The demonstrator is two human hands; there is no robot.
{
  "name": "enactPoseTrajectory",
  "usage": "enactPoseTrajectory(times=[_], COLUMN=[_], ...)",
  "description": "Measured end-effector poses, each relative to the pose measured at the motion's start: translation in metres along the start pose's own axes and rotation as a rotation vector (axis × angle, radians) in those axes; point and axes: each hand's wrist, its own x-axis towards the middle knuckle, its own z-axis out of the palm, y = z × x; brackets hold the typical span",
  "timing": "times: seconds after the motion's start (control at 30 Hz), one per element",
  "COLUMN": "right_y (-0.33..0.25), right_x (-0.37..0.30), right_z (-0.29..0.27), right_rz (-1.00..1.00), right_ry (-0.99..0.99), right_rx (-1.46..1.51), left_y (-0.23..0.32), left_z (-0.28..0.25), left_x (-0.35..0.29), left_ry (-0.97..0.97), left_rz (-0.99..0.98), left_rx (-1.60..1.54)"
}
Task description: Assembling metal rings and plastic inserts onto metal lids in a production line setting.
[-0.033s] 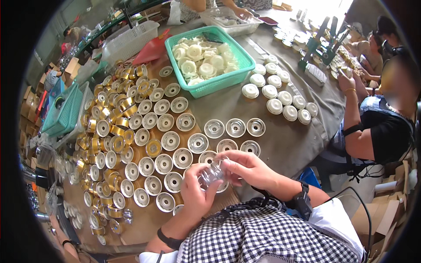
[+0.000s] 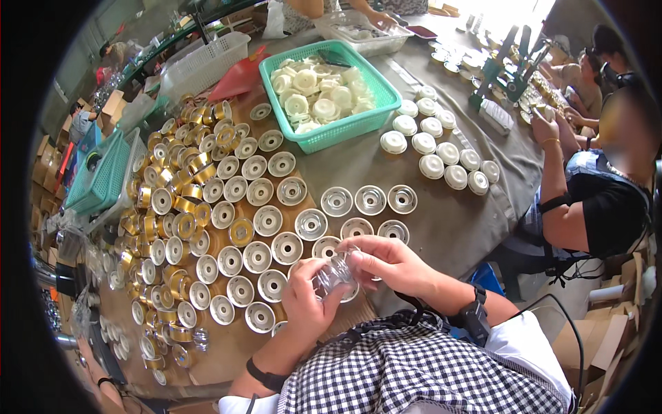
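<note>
A short stack of shiny, see-through silvery discs [image 2: 332, 277] is held between my two hands, above the near end of the rows of cups. My left hand [image 2: 308, 298] wraps round its left side, thumb in front. On the other side, the thumb and fingers of my right hand [image 2: 387, 264] pinch its upper right edge. Just beyond my hands stand round white-rimmed cups [image 2: 312, 225] with a centre hole. Several of them, such as a cup [image 2: 370, 201] in the far row, show a silvery disc inside. My fingers hide part of the stack and the cups beneath.
Gold-sided cups [image 2: 183, 207] lie heaped at the left. Beyond the rows stands a green basket [image 2: 310, 143] of white plastic parts. White capped pieces [image 2: 432, 166] sit at the right, near a green hand press [image 2: 507, 86]. A co-worker [image 2: 586, 200] sits at the table's right edge.
Almost nothing differs. The discs between my hands have shifted slightly, and my fingers have moved a little on them.
</note>
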Motion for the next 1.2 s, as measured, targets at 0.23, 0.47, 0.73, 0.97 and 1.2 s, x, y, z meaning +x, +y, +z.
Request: enactPoseTrajectory(times=[0.23,0.47,0.73,0.97,1.2], right_y=[-0.002,-0.001,-0.004,0.039,-0.008], right_x=[-0.007,-0.028,0.014,0.048,0.019], right_z=[-0.008,-0.013,-0.051,-0.066,-0.004], right_rz=[-1.041,-1.207,-0.742,-0.423,-0.329], right_ry=[-0.127,-0.264,0.222,0.201,0.08], right_rx=[-1.346,-1.362,-1.405,-1.707,-0.842], left_y=[0.009,0.041,0.018,-0.015,-0.019], left_z=[-0.02,-0.047,-0.053,-0.011,-0.005], left_x=[0.0,0.007,0.007,0.002,0.008], left_ry=[-0.251,-0.552,-0.432,0.007,-0.057], left_rz=[-0.796,-1.421,-0.985,-0.9,-0.359], left_rx=[-0.8,-1.001,-0.982,-0.733,-0.063])
